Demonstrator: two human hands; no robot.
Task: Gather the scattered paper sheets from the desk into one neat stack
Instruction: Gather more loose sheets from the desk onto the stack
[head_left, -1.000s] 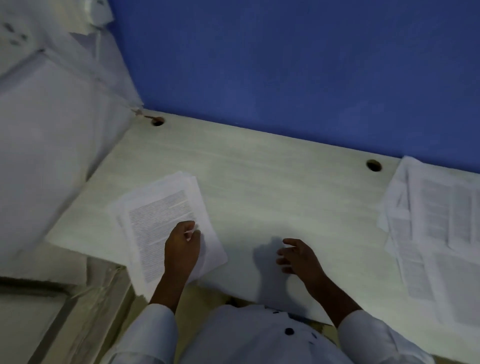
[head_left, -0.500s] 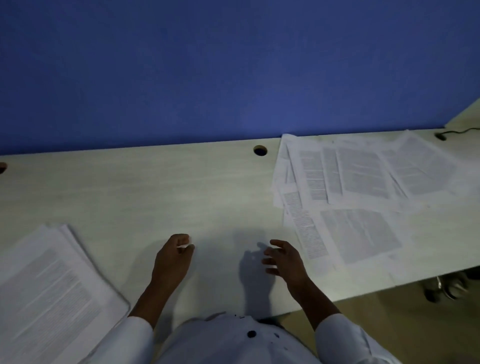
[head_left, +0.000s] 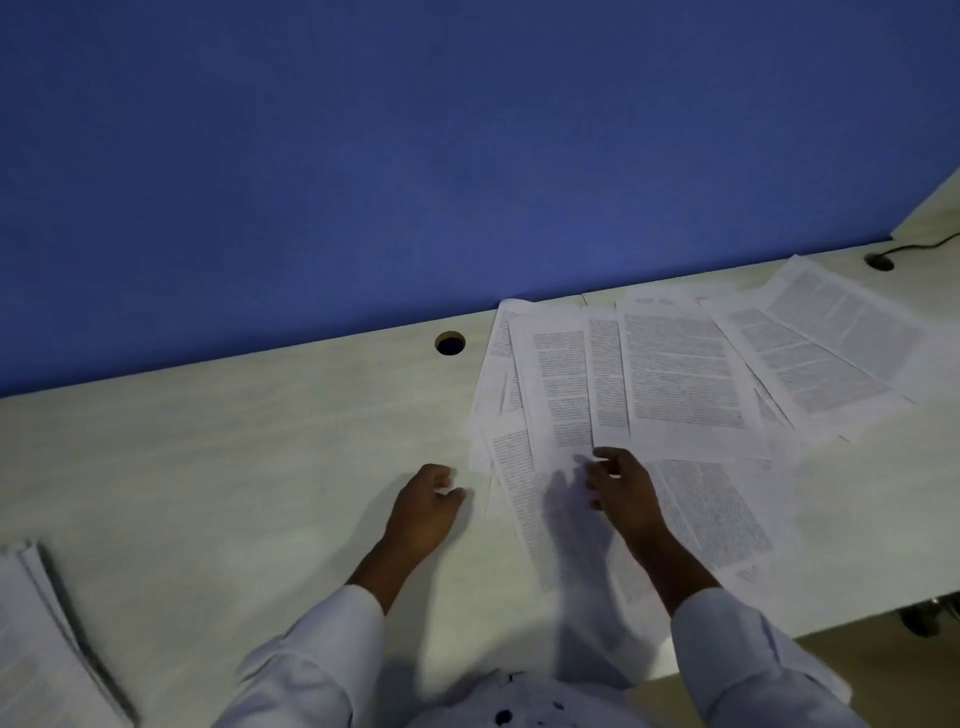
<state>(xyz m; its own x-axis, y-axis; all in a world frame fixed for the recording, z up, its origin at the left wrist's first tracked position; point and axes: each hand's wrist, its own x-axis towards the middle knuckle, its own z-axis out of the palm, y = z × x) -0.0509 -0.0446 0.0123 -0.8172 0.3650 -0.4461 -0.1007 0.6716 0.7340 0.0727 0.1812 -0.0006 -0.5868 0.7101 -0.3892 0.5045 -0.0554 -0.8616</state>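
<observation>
Nearest to me, my white sleeves (head_left: 322, 654) enter from the bottom edge, one on each side of my shirt front. At the lower left corner lies the gathered stack (head_left: 36, 649) of printed sheets, its edges slightly fanned, resting on the pale desk (head_left: 234, 467) and well apart from both hands.

My left hand (head_left: 423, 512) sits over bare desk just left of the scattered sheets. Its fingers are curled loosely inward, thumb near the forefinger. It grips nothing that I can see; whether the fingertips touch the surface, I cannot tell.

My right hand (head_left: 623, 496) is over the scattered sheets (head_left: 675, 384), palm down, fingers spread and slack, holding nothing. Its shadow falls on the paper to its left. Whether the fingertips press on the top page cannot be determined.

The scattered sheets occupy the right half of the desk, overlapping at differing angles. The near ones run toward the front edge beneath my right forearm. The farther ones fan out to the right, and the topmost corners reach the back edge.

Further back, a round cable hole (head_left: 450, 343) is set in the desk just left of the sheets. A second hole (head_left: 879, 262) lies at the far right with a dark cable (head_left: 924, 245) leading from it. A blue wall (head_left: 415, 156) rises behind the desk.
</observation>
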